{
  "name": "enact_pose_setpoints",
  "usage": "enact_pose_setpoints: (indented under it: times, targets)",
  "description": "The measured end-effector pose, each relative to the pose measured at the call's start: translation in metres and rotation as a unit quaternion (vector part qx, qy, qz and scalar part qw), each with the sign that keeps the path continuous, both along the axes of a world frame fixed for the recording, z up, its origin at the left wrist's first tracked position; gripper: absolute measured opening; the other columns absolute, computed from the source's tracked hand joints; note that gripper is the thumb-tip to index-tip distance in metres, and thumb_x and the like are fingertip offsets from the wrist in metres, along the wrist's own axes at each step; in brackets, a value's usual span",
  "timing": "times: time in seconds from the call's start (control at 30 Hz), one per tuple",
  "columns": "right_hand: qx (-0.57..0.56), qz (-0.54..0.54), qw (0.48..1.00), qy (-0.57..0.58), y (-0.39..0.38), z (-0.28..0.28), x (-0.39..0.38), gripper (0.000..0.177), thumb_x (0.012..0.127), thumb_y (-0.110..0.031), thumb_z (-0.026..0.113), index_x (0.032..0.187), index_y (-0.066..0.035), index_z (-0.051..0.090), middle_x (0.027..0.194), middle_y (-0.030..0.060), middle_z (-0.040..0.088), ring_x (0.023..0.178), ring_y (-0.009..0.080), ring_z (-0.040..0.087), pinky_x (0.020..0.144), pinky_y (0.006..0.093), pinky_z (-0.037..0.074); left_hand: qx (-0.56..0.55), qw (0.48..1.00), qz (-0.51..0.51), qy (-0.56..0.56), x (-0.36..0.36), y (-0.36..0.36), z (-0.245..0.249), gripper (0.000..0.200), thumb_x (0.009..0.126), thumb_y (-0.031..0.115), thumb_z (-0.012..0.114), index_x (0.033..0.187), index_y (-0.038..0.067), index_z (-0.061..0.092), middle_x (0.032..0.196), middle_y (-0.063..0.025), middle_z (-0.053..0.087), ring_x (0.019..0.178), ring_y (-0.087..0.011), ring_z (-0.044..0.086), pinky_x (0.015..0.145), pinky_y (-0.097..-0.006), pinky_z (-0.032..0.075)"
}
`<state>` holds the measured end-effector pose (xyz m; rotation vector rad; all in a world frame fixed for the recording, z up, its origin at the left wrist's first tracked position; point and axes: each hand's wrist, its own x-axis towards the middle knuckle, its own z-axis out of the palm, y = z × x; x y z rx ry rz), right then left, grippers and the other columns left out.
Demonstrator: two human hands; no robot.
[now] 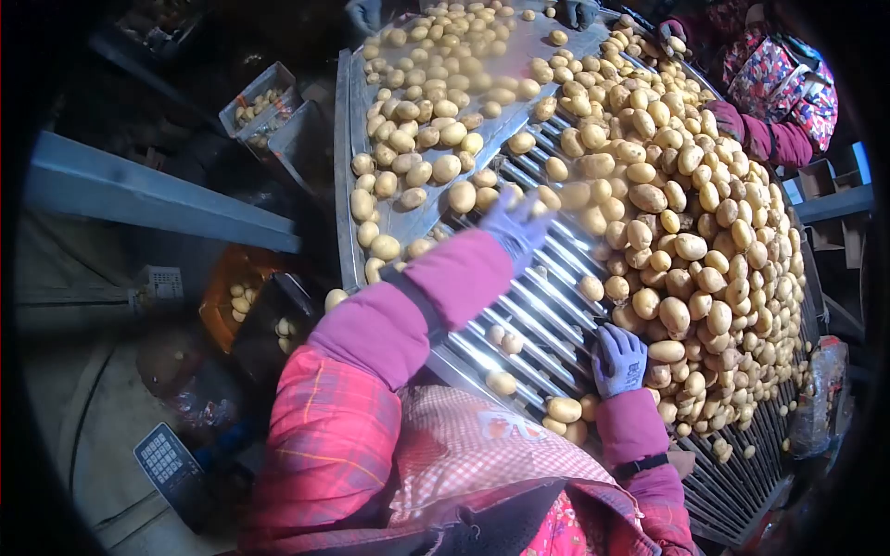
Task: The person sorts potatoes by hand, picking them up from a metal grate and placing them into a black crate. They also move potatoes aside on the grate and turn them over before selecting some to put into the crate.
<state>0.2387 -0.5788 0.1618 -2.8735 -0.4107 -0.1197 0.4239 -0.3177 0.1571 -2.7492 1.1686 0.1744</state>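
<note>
My left hand [514, 225], in a purple glove and slightly blurred, reaches over the metal rollers [547, 301] with its fingers spread. Potatoes lie close to its fingertips, and none is seen in its grasp. Lower down, my right hand [619, 361] rests at the right side of the rollers, fingers a little apart, beside the large potato pile [691, 246]. A few loose potatoes [502, 383] sit on the rollers. Many more potatoes [446, 168] are spread over the metal tray [399, 219] on the upper left.
A co-worker's arm [788, 144] and gloved hand show at the upper right; other gloved hands are at the top edge. To the left are a metal beam [167, 195], bins [264, 107], an orange crate [221, 301] and a keypad device [170, 466].
</note>
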Motion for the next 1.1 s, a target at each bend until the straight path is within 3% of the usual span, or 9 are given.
enact_pose_setpoints:
  times: [0.17,0.2,0.33,0.53,0.67,0.77,0.97,1.0,1.1]
  targets:
    - [0.015,0.001,1.0,-0.002,-0.003,-0.002,0.0,0.045,0.076,-0.018,0.068,0.12,-0.012,0.061,0.123,0.0088,0.06,0.11,0.0293,0.055,0.093,0.044,0.041,-0.058,0.975,0.132,-0.169,0.063,0.07,0.008,0.049,0.093,0.032,0.058,0.138,0.015,0.048,0.141,-0.0121,0.044,0.127,-0.0321,0.045,0.107,-0.0494,0.034]
    - [0.017,-0.001,1.0,-0.003,-0.004,-0.002,0.001,0.045,0.076,-0.018,0.068,0.12,-0.012,0.061,0.123,0.0088,0.06,0.11,0.0293,0.055,0.093,0.044,0.041,-0.27,0.944,0.17,-0.086,0.081,0.087,-0.007,0.049,0.087,0.023,0.062,0.134,0.013,0.051,0.131,-0.0104,0.05,0.12,-0.0281,0.05,0.102,-0.0446,0.039]
    - [0.024,-0.009,1.0,0.012,0.001,0.003,0.001,0.043,0.076,-0.016,0.068,0.119,-0.012,0.062,0.122,0.008,0.06,0.11,0.029,0.056,0.093,0.044,0.041,-0.666,0.648,0.326,0.172,0.09,0.147,0.035,0.039,0.092,0.02,0.061,0.129,0.008,0.057,0.111,-0.0067,0.063,0.097,-0.0178,0.06,0.086,-0.0292,0.049]
    - [0.019,-0.003,1.0,-0.01,0.003,0.002,0.002,0.04,0.078,-0.015,0.068,0.117,-0.012,0.063,0.12,0.0083,0.061,0.109,0.0287,0.056,0.092,0.0433,0.042,-0.534,0.717,0.382,0.231,0.051,0.195,0.011,0.027,0.096,0.019,0.057,0.119,0.009,0.063,0.095,-0.0023,0.065,0.078,-0.009,0.059,0.069,-0.0286,0.052]
    - [0.017,-0.004,1.0,-0.011,0.002,0.002,0.003,0.038,0.079,-0.015,0.067,0.117,-0.012,0.064,0.119,0.0079,0.062,0.108,0.0285,0.057,0.092,0.043,0.042,-0.291,0.912,0.264,0.121,0.018,0.147,-0.01,0.037,0.09,0.022,0.06,0.125,0.01,0.059,0.114,-0.0158,0.062,0.102,-0.0286,0.061,0.086,-0.0388,0.05]
    - [0.018,-0.01,1.0,-0.013,0.004,0.003,0.002,0.038,0.079,-0.015,0.067,0.117,-0.012,0.064,0.119,0.0077,0.062,0.108,0.0283,0.057,0.092,0.0431,0.041,-0.177,0.953,0.239,0.049,-0.001,0.129,-0.001,0.046,0.087,0.025,0.062,0.13,0.01,0.054,0.129,-0.0209,0.051,0.116,-0.0345,0.054,0.094,-0.0432,0.046]
    - [0.024,-0.009,1.0,-0.015,0.003,0.002,0.002,0.037,0.079,-0.015,0.067,0.116,-0.012,0.064,0.118,0.0078,0.062,0.108,0.0285,0.057,0.092,0.043,0.042,-0.162,0.968,0.185,-0.041,0.03,0.155,-0.032,0.049,0.088,0.03,0.06,0.132,0.011,0.054,0.131,-0.0176,0.053,0.116,-0.0338,0.054,0.095,-0.042,0.047]
    - [0.025,-0.011,1.0,-0.012,0.003,0.002,0.002,0.037,0.079,-0.015,0.067,0.116,-0.012,0.064,0.118,0.0078,0.062,0.108,0.0285,0.057,0.092,0.043,0.042,-0.156,0.957,0.216,0.118,0.055,0.152,0.02,0.049,0.088,0.031,0.06,0.131,0.011,0.055,0.13,-0.0173,0.054,0.116,-0.0337,0.054,0.095,-0.0421,0.047]
    - [0.029,-0.014,0.999,-0.007,0.002,0.002,0.002,0.037,0.079,-0.015,0.067,0.116,-0.012,0.064,0.118,0.0077,0.062,0.108,0.0286,0.057,0.092,0.043,0.042,-0.54,0.751,0.189,0.331,0.065,0.151,-0.021,0.053,0.084,0.036,0.064,0.13,0.011,0.056,0.125,-0.0169,0.057,0.113,-0.0346,0.056,0.092,-0.0437,0.048]
